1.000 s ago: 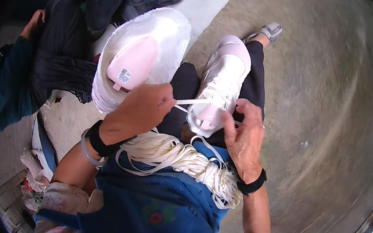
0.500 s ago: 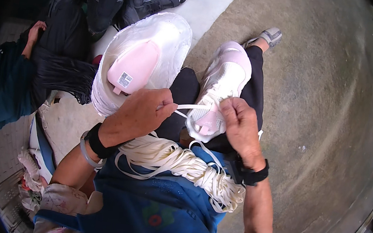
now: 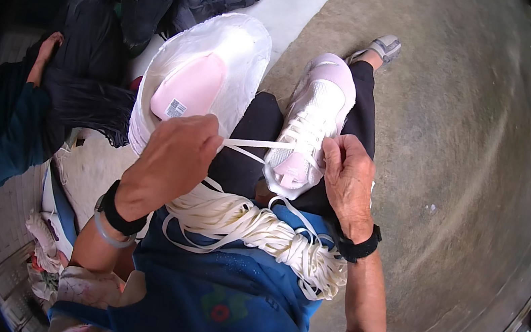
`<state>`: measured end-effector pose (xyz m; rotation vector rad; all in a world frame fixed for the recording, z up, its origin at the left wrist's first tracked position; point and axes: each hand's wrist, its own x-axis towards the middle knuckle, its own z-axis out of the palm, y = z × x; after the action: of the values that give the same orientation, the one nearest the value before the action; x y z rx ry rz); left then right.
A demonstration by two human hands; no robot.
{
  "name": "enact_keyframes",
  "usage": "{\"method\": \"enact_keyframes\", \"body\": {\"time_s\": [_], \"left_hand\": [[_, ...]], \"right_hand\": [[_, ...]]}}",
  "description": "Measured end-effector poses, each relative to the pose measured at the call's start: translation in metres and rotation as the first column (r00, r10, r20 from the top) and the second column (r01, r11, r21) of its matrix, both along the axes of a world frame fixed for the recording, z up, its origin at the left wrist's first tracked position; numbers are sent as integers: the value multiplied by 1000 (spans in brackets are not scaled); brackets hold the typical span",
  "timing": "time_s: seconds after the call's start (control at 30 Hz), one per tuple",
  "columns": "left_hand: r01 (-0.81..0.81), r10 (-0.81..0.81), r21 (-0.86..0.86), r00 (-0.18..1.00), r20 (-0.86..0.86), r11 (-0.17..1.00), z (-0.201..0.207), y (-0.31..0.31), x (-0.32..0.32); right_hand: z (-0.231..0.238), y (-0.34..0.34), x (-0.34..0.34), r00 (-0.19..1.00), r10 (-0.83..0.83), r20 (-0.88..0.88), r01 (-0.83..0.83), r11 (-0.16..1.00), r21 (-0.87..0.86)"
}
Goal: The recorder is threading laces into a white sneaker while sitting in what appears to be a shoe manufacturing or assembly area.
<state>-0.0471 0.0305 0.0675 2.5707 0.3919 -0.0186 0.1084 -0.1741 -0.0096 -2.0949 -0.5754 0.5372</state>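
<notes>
A white and pink sneaker rests over my legs, its toe pointing away from me. My left hand is closed on a white shoelace, drawn out taut to the left from the eyelets; a second strand also runs to that hand. At the sneaker's right edge my right hand is closed in a pinch, and a lace strand on that side leads to its fingers. The exact grip is partly hidden. Across my lap lies a bundle of cream laces, just below the sneaker's heel.
Left of the sneaker is a white, bowl-like piece with a pink insole inside. Black shoes lie on a pale surface at the far left. Beside them are a co-worker's hand and dark sleeve. Concrete floor stretches to the right.
My left hand has moved left and slightly toward me, drawing out a longer stretch of lace. My right hand has shifted slightly right along the sneaker's edge.
</notes>
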Motion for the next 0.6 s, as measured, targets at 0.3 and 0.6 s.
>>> {"method": "enact_keyframes", "body": {"time_s": [0.3, 0.6], "left_hand": [[-25, 28, 27, 994, -105, 999, -2, -6, 3], [142, -166, -163, 976, -139, 976, -17, -30, 6]], "right_hand": [[18, -17, -25, 950, 209, 230, -177, 972, -153], [8, -21, -25, 940, 201, 274, -169, 976, -135]]}}
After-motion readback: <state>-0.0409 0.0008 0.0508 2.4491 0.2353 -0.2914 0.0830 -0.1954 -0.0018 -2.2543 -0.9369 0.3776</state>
